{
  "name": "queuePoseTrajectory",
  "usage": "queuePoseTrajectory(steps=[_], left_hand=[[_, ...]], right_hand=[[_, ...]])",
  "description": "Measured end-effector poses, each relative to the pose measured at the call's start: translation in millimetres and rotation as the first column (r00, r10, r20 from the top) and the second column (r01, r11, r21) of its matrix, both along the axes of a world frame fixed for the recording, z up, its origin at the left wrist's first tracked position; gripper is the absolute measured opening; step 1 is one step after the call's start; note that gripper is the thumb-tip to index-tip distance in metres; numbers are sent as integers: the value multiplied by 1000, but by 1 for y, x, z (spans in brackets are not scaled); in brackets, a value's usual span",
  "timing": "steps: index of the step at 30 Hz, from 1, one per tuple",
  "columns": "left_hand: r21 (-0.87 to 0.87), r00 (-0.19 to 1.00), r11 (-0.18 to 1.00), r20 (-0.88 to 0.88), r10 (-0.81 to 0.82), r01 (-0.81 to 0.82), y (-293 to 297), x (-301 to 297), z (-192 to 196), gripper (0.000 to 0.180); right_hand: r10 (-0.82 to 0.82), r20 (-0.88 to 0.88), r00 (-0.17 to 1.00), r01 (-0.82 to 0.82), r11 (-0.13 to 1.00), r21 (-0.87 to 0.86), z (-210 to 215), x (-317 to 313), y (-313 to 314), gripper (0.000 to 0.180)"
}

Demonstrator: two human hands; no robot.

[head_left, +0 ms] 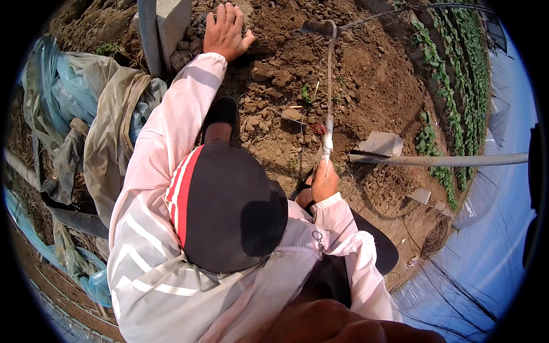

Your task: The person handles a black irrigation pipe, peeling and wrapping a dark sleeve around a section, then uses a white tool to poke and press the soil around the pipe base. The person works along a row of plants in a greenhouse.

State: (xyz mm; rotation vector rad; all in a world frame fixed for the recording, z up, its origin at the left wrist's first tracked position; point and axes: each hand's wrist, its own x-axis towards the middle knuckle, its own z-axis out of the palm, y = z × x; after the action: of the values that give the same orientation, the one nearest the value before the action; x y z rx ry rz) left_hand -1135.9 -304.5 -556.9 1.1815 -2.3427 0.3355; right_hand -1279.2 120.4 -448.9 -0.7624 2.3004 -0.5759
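My left hand point(227, 34) is open at the top, fingers spread over the loose brown soil point(274, 63), next to a concrete post. I cannot tell how firmly it presses on the ground. In my right hand point(325, 180) is the white-wrapped handle of a hand hoe point(329, 86), with the fingers closed around it. Its thin metal neck runs away from me and hooks over at the far end. There a dark blade point(315, 27) lies against the soil. A bent knee in dark cloth point(234, 206) with red and white stripes sits between my arms.
Crumpled plastic sheeting point(108, 114) is piled at the left. The concrete post point(172, 28) stands beside a grey pipe point(150, 40). At the right, another pipe point(446, 160) juts in near a concrete block point(382, 143). Green plants point(457, 74) grow in rows along clear plastic film.
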Motion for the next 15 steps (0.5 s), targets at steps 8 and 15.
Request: queuePoseTrajectory(steps=[8,15], left_hand=[[54,997,998,80,23,-28,3,1,14,66],[-119,996,993,89,-10,21,-13,2,-12,67]], right_hand=[[269,-78,960,-267,963,36,7,2,24,40],[311,-47,949,-302,943,141,-7,-15,29,35]])
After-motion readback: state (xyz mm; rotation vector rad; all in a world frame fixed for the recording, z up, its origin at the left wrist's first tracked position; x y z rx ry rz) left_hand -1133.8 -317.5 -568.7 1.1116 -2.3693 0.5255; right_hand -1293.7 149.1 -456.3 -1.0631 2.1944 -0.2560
